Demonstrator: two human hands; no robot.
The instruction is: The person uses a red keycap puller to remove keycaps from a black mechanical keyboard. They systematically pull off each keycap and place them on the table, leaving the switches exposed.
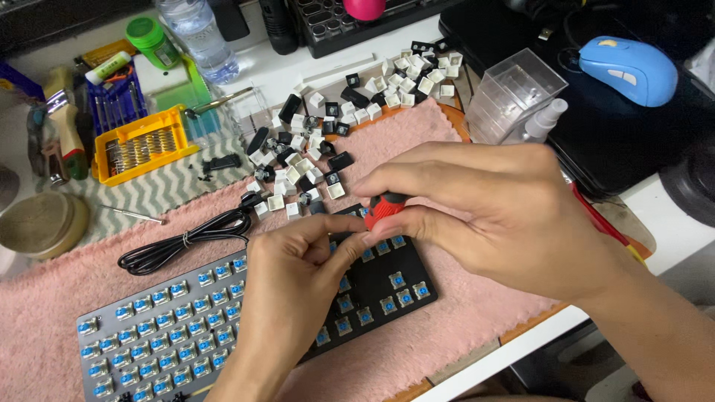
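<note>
Right hand (491, 216) at frame centre clamped on red-handled tool (384, 208), gripped upright, seemingly for downward work on keyboard (171, 320). Left hand (298, 286) pinches beside tool tip, likely steadying it; whether it holds anything, cannot tell. Keyboard lies under both hands on pink towel (417, 141), switches bare. Keycaps (313, 164) heaped above, clear of work. Cable (179, 246) at left.

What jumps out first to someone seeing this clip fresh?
A black keyboard with bare blue switches lies on a pink towel. Over it, the right hand grips a red-handled tool while the left hand steadies it. Behind lies a heap of loose black and white keycaps.
</note>
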